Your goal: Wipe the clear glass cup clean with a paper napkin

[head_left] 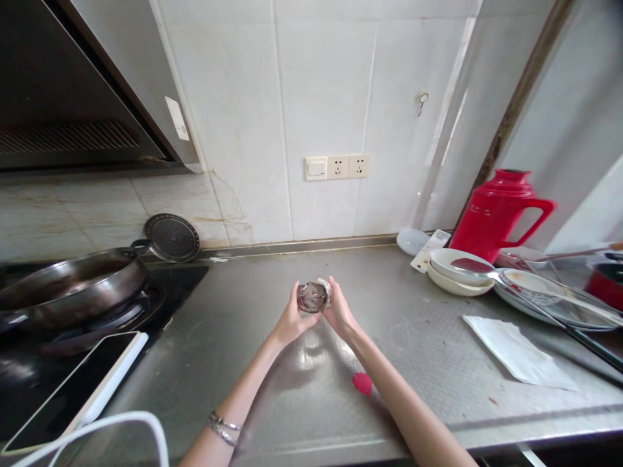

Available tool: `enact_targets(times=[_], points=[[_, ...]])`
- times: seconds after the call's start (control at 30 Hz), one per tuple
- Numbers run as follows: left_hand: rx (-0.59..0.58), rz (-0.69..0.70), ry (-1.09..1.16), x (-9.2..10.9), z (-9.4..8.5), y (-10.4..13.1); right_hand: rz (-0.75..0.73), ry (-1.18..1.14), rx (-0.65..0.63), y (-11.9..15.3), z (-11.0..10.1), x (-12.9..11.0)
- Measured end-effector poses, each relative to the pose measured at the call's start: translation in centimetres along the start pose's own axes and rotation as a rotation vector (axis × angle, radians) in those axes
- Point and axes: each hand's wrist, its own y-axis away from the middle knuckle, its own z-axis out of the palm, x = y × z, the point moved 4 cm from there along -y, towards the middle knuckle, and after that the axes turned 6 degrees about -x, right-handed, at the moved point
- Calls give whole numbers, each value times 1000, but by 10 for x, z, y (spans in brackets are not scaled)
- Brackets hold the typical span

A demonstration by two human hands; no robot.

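A small clear glass [313,298], seen from above into its round mouth, is between my two hands over the metal counter. My left hand [293,319] wraps its left side, with the thumb along the near side. My right hand [339,307] grips the right side. Something whitish shows at the rim by my right fingers; I cannot make out what it is. Below, a pink-red object [361,383] with a pale part lies on the counter, partly hidden by my right forearm.
On the left, a steel pan [73,292] sits on the black stove, near a phone-like device [78,389] with a white cable. To the right are a red thermos [496,214], stacked bowls [460,279], plates with utensils, and a white tissue [518,353]. Sockets [348,167] are on the wall.
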Motion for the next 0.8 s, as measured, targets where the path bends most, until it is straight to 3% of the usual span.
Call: enact_targets(times=[0.13, 0.3, 0.43, 0.63, 0.8], points=[[-91, -59, 133, 11, -3, -1, 88, 7, -105, 0, 0, -13], [-65, -17, 103, 18, -4, -3, 91, 9, -117, 2, 2, -16], [34, 71, -44, 17, 0, -1, 11, 16, -46, 0, 0, -7], [309, 208, -409, 21, 3, 8, -111, 15, 91, 2, 0, 10], [328, 270, -503, 31, 9, 11, -143, 21, 148, 2, -6, 14]])
